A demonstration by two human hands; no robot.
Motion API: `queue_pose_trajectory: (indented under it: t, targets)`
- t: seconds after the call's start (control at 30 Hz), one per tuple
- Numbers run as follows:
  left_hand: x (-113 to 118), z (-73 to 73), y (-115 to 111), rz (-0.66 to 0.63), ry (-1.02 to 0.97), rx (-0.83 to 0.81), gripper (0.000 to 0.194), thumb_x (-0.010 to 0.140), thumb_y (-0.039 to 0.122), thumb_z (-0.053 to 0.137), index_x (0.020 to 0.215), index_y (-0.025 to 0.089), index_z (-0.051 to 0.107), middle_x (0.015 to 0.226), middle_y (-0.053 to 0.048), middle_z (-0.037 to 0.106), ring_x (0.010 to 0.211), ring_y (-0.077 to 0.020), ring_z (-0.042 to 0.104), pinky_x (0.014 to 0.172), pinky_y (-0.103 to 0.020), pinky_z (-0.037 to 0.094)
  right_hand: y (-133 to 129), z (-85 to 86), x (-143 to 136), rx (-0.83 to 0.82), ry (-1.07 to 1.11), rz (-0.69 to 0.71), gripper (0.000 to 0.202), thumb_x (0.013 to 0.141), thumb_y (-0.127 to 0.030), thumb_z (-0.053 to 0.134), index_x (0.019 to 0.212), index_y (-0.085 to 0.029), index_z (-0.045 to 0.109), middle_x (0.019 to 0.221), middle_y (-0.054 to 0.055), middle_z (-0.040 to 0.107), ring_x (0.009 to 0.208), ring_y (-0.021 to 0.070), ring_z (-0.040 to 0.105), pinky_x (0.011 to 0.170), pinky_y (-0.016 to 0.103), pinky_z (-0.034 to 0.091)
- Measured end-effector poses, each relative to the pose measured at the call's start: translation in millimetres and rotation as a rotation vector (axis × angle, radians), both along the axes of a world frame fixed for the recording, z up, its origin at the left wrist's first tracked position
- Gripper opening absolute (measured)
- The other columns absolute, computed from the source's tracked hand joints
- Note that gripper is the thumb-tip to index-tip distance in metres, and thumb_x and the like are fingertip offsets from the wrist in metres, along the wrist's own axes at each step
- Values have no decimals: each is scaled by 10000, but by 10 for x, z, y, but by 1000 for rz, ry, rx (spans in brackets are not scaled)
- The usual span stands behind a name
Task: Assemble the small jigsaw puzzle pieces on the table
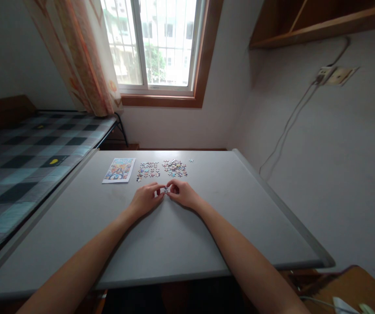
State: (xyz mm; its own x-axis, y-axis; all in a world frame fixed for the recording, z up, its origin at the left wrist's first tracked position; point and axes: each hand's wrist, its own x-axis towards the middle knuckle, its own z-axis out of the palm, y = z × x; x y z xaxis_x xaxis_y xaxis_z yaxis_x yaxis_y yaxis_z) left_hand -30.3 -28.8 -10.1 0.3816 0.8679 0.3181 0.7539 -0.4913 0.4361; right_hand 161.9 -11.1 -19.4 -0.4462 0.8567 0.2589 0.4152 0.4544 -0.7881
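Between my two hands, close to the tabletop, are small jigsaw puzzle pieces (166, 190), dark and light in colour; how many there are I cannot tell. My left hand (146, 198) pinches them from the left with thumb and fingertips. From the right, my right hand (182, 193) grips them in the same way. Just beyond my left hand, puzzle pieces lie spread out in rough rows (148, 170). A denser pile of puzzle pieces (174, 167) sits beyond my right hand. A single loose piece (191, 160) lies apart, to the right of the pile.
A printed picture sheet (119, 170) lies left of the pieces on the grey-white table (239, 209). A bed with a checked cover (53, 139) flanks the table's left side. Cables (285, 126) hang from a wall socket at right. A wooden surface (353, 288) stands at lower right.
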Motion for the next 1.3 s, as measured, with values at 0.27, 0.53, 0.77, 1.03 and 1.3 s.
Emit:
queue_pose_trajectory:
  t: [0.27,0.53,0.77,1.03,1.3]
  targets:
    - [-14,-20,7,-16,-9,1,270,833,289,549,1073,264,669,796,15,638,594,-101,522,601,-212,394,-11,14,-3,-5,-4,0,178,757,-205,599,933,-177,592,662,-39,565,585,87,504,583,201,386]
    - [-23,-51,25,-18,-9,5,258,848,299,543,1072,251,660,802,14,638,600,-99,518,606,-211,395,-3,18,-7,-14,5,-4,199,765,-214,606,958,-171,592,651,-45,548,582,85,488,578,197,377]
    - [-33,-37,31,-17,-58,26,250,854,297,546,1071,233,653,777,15,631,576,-93,514,601,-211,400,-5,25,-10,-20,26,-12,217,775,-253,614,975,-169,600,642,-44,546,569,87,477,573,203,374]
    - [-38,-61,41,-22,-56,37,246,853,304,551,1068,242,655,770,20,630,575,-91,520,597,-210,402,1,18,-12,-9,15,-14,199,780,-257,614,957,-168,605,645,-41,550,571,86,475,573,205,372]
    - [-37,-69,46,-20,-53,40,245,850,294,557,1068,237,654,773,18,630,579,-93,519,602,-211,405,0,11,-10,-8,31,-13,202,781,-258,610,961,-168,606,639,-42,545,574,88,477,576,204,376]
